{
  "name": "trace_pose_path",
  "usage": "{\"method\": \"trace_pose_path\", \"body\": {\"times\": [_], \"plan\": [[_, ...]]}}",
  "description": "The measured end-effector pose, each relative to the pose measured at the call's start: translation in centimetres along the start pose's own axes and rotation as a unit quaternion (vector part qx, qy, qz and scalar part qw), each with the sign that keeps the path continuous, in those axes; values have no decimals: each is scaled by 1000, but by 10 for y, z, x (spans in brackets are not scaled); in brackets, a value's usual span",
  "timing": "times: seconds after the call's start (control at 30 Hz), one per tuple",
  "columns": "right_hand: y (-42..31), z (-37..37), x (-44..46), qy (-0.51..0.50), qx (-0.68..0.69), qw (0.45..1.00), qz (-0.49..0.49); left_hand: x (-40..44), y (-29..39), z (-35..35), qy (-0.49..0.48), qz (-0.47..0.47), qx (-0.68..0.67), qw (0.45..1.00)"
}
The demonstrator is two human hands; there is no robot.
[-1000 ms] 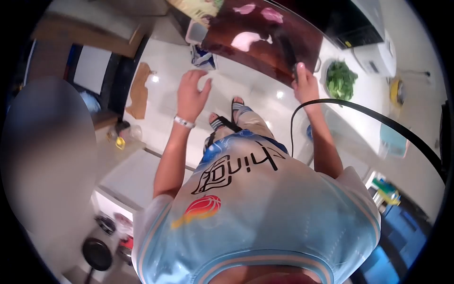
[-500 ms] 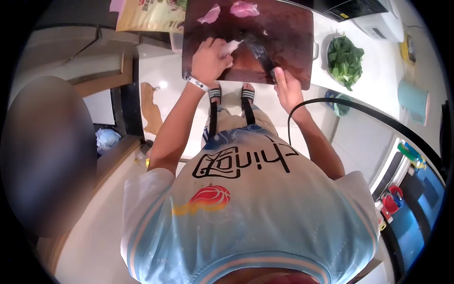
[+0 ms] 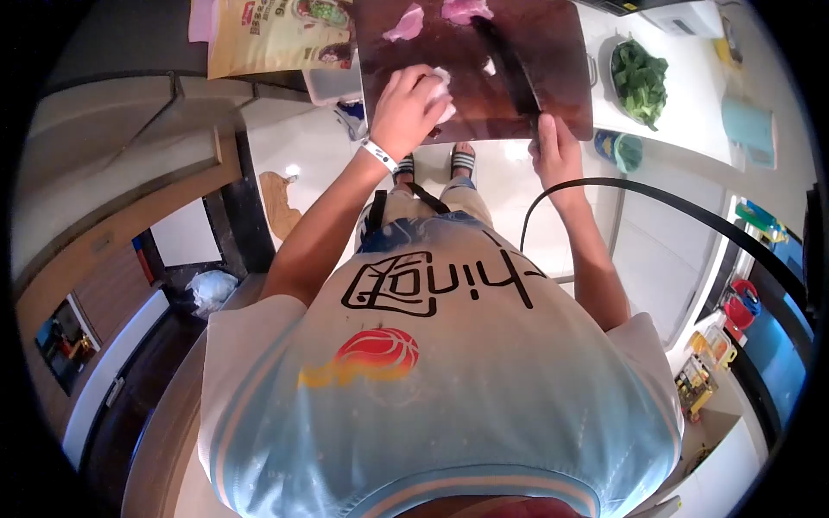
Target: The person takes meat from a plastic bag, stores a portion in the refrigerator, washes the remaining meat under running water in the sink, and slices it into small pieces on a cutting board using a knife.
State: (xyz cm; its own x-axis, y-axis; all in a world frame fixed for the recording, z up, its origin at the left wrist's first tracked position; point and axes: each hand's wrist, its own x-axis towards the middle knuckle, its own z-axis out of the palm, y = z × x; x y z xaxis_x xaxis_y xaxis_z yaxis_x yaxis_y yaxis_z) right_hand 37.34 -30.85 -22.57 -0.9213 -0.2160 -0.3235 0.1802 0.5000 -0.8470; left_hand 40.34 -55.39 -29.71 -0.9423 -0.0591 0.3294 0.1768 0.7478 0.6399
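My left hand (image 3: 408, 112) is closed around a pale whitish piece (image 3: 442, 93), probably meat, over the left part of the dark brown cutting board (image 3: 484, 116). In my right hand (image 3: 557, 151), at the board's near right edge, is the handle of a knife (image 3: 511, 69). Its dark blade slants up and left across the board. Two pink pieces of meat, one at the left (image 3: 404, 23) and one near the blade's tip (image 3: 466, 10), lie at the far side. A small white scrap (image 3: 490, 66) sits between my left hand and the blade.
A bowl of green leaves (image 3: 640, 85) stands on the white counter (image 3: 691, 116) to the right. A yellow food package (image 3: 281, 39) and a clear container (image 3: 332, 84) are left of the board. A black cable (image 3: 648, 187) arches over my right forearm.
My left hand went from empty to holding the pale piece on the board. Over the last half second, the view has shifted and the knife's tip now reaches close to a pink piece.
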Motion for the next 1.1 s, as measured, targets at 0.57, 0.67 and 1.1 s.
{"method": "trace_pose_path", "body": {"times": [0.57, 0.67, 1.1], "plan": [[-16, -12, 32, -194, -267, 941, -82, -4, -11, 10, 0, 46, 24, 999], [-9, -14, 36, -208, -280, 934, -80, -1, -12, 11, -16, 36, 29, 999], [-27, -3, 56, -249, -153, 954, -62, 5, -19, 13, 1, 76, 25, 997]]}}
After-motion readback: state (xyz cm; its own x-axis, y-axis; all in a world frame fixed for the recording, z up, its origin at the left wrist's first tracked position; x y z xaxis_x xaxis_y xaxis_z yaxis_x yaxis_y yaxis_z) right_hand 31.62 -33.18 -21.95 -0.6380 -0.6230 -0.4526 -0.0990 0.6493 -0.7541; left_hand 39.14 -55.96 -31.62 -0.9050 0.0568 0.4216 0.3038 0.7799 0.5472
